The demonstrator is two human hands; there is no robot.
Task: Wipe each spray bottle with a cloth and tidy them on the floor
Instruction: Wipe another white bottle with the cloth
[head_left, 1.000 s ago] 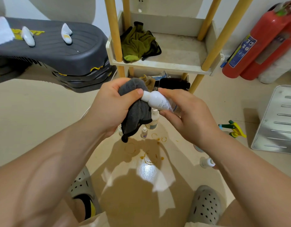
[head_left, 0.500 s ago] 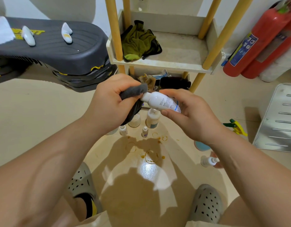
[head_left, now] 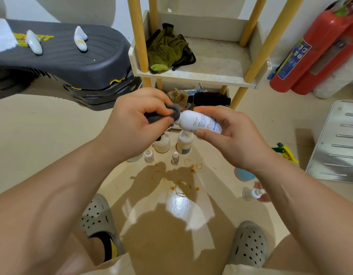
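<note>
A white spray bottle (head_left: 199,122) is gripped by the right hand (head_left: 233,135); a grey cloth (head_left: 161,116) is pinched against its top by the left hand (head_left: 136,126).

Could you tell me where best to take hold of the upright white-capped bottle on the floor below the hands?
Probably round its straight-sided body, from the right: the white-capped bottle stands upright, and a round clear bottle crowds its left.

Bright overhead light throws a white glare patch on the floor (head_left: 179,207) amid soft shadows; edges bend outward.
</note>
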